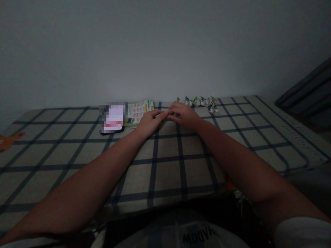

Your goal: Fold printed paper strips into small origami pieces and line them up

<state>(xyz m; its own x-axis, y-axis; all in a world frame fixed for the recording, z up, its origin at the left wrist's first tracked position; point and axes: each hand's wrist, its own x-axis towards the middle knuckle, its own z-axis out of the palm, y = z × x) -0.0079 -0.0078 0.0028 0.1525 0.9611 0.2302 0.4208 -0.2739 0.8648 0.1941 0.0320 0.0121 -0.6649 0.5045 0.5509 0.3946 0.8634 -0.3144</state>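
My left hand (151, 121) and my right hand (184, 115) meet over the checked tablecloth, fingertips pinched together. Whatever sits between them, if anything, is too small and dark to make out. Just left of my left hand lies a stack of printed paper sheets (138, 111), white with green edges and rows of small pictures. Behind and to the right of my right hand is a row of several small crumpled or folded pieces of white and green printed paper (204, 102).
A phone (113, 119) with a blurred bright screen lies left of the sheets. The checked tablecloth (168, 172) covers the table, which stands against a plain grey wall (165, 51). An orange patch (10, 140) shows at the far left edge. Lighting is dim.
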